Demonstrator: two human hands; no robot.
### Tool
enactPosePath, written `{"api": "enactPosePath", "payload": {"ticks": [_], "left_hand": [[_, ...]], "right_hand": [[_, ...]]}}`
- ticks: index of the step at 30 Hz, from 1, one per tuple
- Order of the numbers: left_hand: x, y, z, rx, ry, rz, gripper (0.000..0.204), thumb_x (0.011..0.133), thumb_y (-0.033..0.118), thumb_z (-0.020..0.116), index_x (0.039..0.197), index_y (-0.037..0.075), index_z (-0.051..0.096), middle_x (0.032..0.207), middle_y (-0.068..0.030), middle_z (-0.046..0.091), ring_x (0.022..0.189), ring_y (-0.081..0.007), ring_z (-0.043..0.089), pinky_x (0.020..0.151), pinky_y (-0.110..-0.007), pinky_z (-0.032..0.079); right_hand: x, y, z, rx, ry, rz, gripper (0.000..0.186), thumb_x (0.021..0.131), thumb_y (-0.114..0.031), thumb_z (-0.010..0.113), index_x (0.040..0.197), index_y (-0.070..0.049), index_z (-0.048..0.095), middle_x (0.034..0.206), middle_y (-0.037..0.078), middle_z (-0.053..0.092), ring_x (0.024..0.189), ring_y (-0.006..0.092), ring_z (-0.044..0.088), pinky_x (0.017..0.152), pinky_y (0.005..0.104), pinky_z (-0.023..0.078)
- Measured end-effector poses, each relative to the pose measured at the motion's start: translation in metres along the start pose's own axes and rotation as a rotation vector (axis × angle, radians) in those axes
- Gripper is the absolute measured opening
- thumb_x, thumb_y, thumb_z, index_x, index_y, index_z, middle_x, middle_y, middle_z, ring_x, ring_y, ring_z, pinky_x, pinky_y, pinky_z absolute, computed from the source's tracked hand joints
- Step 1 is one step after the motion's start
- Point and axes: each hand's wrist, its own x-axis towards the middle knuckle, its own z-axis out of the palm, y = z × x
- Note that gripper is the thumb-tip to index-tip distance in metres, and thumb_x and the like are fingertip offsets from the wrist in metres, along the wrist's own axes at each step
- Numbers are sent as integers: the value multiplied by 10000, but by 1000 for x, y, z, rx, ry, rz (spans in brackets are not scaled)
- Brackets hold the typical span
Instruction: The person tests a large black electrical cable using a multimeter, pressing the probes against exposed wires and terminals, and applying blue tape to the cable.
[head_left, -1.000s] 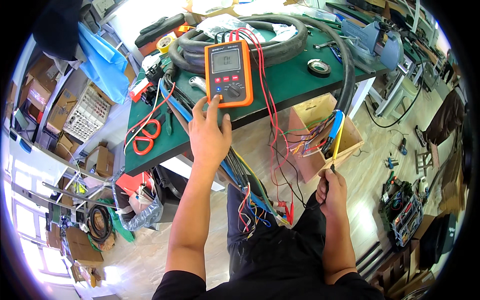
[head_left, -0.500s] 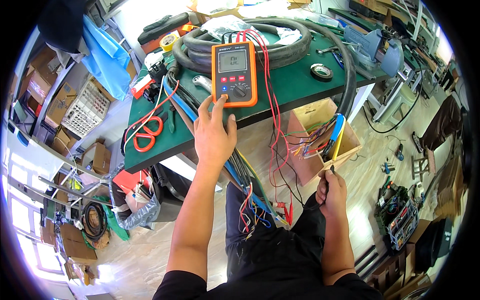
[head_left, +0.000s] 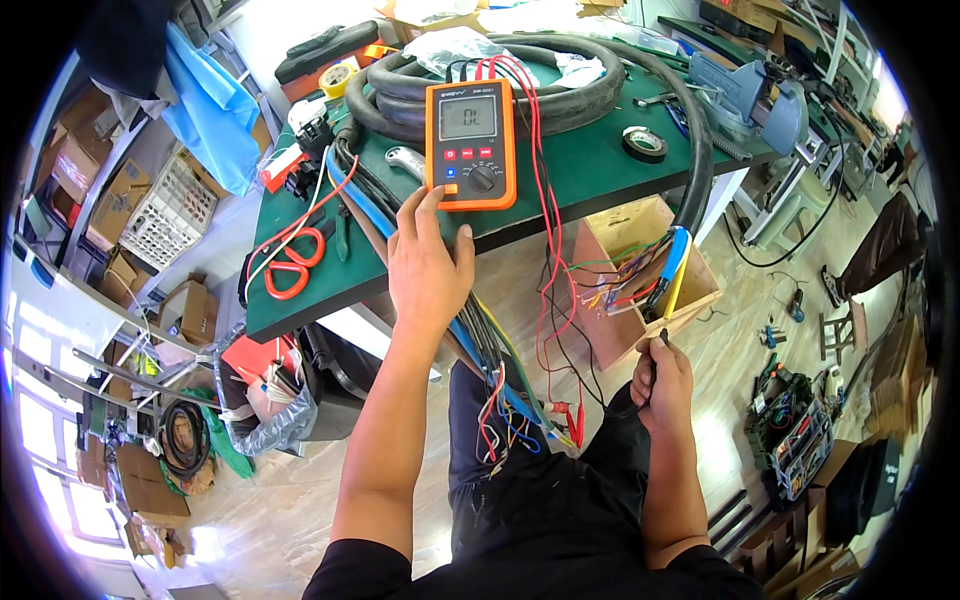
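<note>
An orange handheld meter (head_left: pixel 470 148) with red and black leads lies at the green table's front edge. My left hand (head_left: pixel 428 275) is open, its fingertips at the meter's lower left beside the buttons. Below it a bundle of wires (head_left: pixel 495 360) hangs over my lap, with red clips (head_left: pixel 578 425) near the ends. My right hand (head_left: pixel 662 380) is closed on a black probe (head_left: pixel 662 340), held up at the yellow wire (head_left: pixel 676 292) of a thick black cable (head_left: pixel 690 190). A wooden box (head_left: pixel 610 320) holding colourful wires stands behind that cable end.
On the green table (head_left: pixel 560 218) lie coiled cable (head_left: pixel 580 110), black tape (head_left: pixel 645 142), red scissors (head_left: pixel 290 280) and a blue-grey vise (head_left: pixel 735 100). A lined bin (head_left: pixel 270 430) stands at left, a toolbox (head_left: pixel 800 450) at right. Another person's dark-clad leg (head_left: pixel 880 255) shows at far right.
Since a second ago my left hand and the meter appear slightly farther right, partly from a small shift of the view. My right hand keeps its grip on the probe.
</note>
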Motion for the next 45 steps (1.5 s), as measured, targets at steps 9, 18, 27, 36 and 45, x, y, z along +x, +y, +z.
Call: {"api": "enactPosePath", "payload": {"ticks": [9,18,27,36,45], "left_hand": [[-1,0,1,-7,1,3,502,837,133,640,1296,56,451,1313,-136,474,912,-244,630,854,-389,440],[-1,-4,-2,-5,7,8,495,836,132,642,1288,60,454,1312,-137,474,899,-246,633,860,-393,441],[5,-6,7,-30,72,152,452,831,111,644,1247,26,489,1265,-165,504,972,-291,599,832,-362,491],[-2,9,11,-28,3,24,455,847,152,630,1263,36,490,1287,-143,504,925,-254,628,821,-376,489],[-2,3,11,-21,7,48,450,883,226,621,1273,44,491,1268,-127,508,929,-233,632,837,-376,469]], "right_hand": [[0,-1,0,-11,5,-4,243,979,-248,471,914,-24,542,549,-26,396,412,63,341,362,219,297],[0,2,3,-9,-3,-4,250,980,-252,471,922,-19,541,549,-28,392,411,62,339,361,216,298],[-1,-3,2,-13,13,50,255,971,-277,484,893,-38,525,548,-27,384,415,68,323,375,227,272],[4,2,-12,-30,-43,-8,280,957,-262,471,910,3,548,563,-13,423,433,85,367,407,250,324],[7,3,-12,-69,-70,-8,303,959,-266,461,911,16,560,548,-13,417,431,83,363,410,249,324]]}}
